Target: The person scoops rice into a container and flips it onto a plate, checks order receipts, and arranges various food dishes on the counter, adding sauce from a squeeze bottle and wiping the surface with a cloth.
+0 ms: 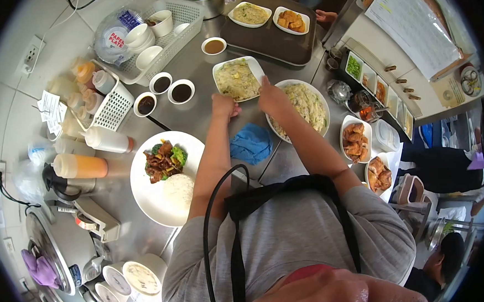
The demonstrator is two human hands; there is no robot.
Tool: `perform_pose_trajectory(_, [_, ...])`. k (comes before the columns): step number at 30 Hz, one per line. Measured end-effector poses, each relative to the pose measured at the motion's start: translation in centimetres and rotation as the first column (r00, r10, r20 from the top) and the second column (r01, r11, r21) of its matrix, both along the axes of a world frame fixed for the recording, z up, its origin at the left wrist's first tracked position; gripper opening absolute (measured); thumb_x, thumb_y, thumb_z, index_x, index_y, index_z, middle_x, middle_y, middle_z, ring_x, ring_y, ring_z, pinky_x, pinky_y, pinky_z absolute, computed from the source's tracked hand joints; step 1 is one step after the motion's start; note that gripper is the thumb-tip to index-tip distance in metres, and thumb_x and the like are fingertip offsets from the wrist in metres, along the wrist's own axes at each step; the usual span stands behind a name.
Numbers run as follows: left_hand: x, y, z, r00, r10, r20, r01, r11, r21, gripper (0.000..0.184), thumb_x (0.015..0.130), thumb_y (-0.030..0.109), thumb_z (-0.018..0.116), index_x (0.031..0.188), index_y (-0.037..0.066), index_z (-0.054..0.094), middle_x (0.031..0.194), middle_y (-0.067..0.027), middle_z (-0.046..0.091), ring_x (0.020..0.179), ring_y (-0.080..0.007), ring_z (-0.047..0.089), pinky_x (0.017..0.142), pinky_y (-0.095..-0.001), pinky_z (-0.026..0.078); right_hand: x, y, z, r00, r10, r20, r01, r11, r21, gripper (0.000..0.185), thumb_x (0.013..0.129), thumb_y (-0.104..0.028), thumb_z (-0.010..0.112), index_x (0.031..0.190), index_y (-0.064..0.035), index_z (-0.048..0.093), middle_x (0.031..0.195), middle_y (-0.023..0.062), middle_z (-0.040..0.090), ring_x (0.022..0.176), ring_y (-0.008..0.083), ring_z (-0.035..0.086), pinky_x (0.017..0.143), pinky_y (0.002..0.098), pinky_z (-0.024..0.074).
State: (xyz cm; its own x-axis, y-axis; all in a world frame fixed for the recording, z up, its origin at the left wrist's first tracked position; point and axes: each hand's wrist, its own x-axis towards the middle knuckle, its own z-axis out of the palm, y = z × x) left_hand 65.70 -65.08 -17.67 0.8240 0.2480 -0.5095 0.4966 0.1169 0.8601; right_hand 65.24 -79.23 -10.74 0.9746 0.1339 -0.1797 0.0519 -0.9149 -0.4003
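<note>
A white square dish of fried rice (pixel 236 80) with bits of egg is in front of me on the steel counter. My left hand (pixel 226 106) is closed at its near left corner, fingers curled by the rim. My right hand (pixel 274 99) grips its right edge, thumb side on the rim. Right beside that hand is a white plate of fried rice (pixel 306 111), partly hidden by my forearm. A crumpled blue cloth (pixel 251 144) lies between my forearms. Left of my left arm is a round plate (pixel 145 198) with stir-fried meat, broccoli and white rice.
Three bowls of dark sauce (pixel 181 92) and a bowl of brown sauce (pixel 213 46) stand nearby. A brown tray (pixel 269 48) carries two dishes, with another person's hand (pixel 327 17) beside it. Squeeze bottles (pixel 108 140) line the left; chicken dishes (pixel 356 139) stand right.
</note>
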Motion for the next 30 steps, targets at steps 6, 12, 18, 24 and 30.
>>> perform_pose_trajectory(6, [0.3,0.2,0.6,1.0,-0.011,-0.022,0.012,0.998,0.069,0.016,0.074,0.0,0.036,0.088,-0.008,0.036,0.061,-0.0137,0.052,0.046,-0.0208,0.055,0.034,-0.028,0.042,3.1,-0.3,1.0,0.996,0.09,-0.003,-0.09,0.993,-0.076,0.043,0.073,-0.011,0.04,0.114,0.0023,0.036,0.088,0.0219,0.057,0.083,0.0333,0.056,0.073,0.0412,0.0434])
perform_pose_trajectory(12, [0.9,0.3,-0.2,1.0,-0.011,-0.017,0.012,0.999,0.044,0.016,0.074,-0.002,0.035,0.089,-0.007,0.034,0.06,-0.0141,0.051,0.045,-0.0212,0.055,0.033,-0.0278,0.042,5.3,-0.1,-1.7,0.957,0.286,0.043,-0.271,0.939,-0.212,0.038,0.069,-0.01,0.046,0.106,-0.0034,0.046,0.086,0.021,0.056,0.081,0.0323,0.055,0.069,0.0384,0.0436])
perform_pose_trajectory(18, [1.2,0.7,-0.3,1.0,-0.015,-0.023,0.016,0.997,0.07,0.023,0.074,-0.002,0.037,0.095,-0.005,0.029,0.063,-0.016,0.053,0.044,-0.0218,0.055,0.031,-0.0271,0.042,8.3,0.8,1.8,0.907,0.405,-0.116,-0.42,0.855,-0.303,0.045,0.068,-0.008,0.045,0.114,-0.0068,0.043,0.088,0.0181,0.057,0.081,0.0291,0.056,0.067,0.0379,0.0448])
perform_pose_trajectory(24, [1.5,1.2,-0.2,1.0,-0.002,-0.03,0.003,1.0,0.026,0.025,0.076,0.0,0.035,0.1,-0.005,0.029,0.067,-0.0178,0.053,0.044,-0.0219,0.056,0.032,-0.0273,0.044,6.4,0.2,2.8,0.894,0.442,-0.069,-0.433,0.815,-0.384,0.043,0.069,-0.008,0.045,0.112,-0.0092,0.045,0.088,0.0138,0.058,0.079,0.0266,0.057,0.063,0.0381,0.0459])
perform_pose_trajectory(30, [2.2,1.5,-0.2,0.998,-0.028,-0.047,0.031,0.998,0.06,0.027,0.077,0.001,0.034,0.103,-0.004,0.031,0.071,-0.0177,0.054,0.044,-0.0212,0.056,0.031,-0.0263,0.043,4.2,1.1,4.3,0.857,0.516,0.017,-0.447,0.759,-0.473,0.024,0.073,-0.012,0.044,0.094,-0.0106,0.056,0.086,0.0099,0.059,0.08,0.0248,0.058,0.065,0.0373,0.0464])
